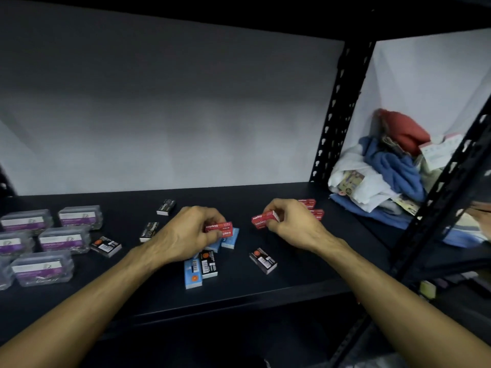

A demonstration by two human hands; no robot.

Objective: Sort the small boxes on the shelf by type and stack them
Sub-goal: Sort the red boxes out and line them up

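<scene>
Left hand [186, 232] grips red staples box [219, 226] over blue boxes [230, 239]; right hand [288, 221] pinches another red box [264, 220] mid-shelf; align edges squarely, carry both to red pair [312, 208]

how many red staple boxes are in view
4: one in the left hand (red box), one in the right hand (box), two behind the right hand. More may be hidden.

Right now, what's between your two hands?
Head view: bare dark shelf lies between left hand and right hand; each holds a red staples box.
</scene>
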